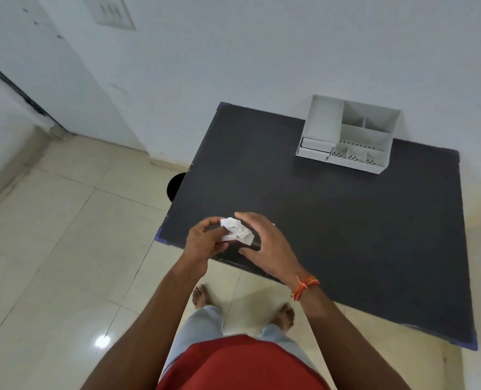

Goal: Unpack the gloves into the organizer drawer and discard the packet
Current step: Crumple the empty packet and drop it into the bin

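Observation:
A crumpled white packet [237, 231] sits between both hands above the near left corner of the black table [332, 220]. My left hand [202, 242] pinches its left side with fingers curled. My right hand [264, 243] cups it from the right, thumb underneath. The white desk organizer [346, 133] stands at the table's far side, with two small drawers [315, 147] at its lower left front; both look pushed in. No gloves are visible.
A round black bin [174, 187] stands on the tiled floor just beyond the table's left edge, partly hidden by it. White walls rise behind the table. My bare feet stand at the table's near edge.

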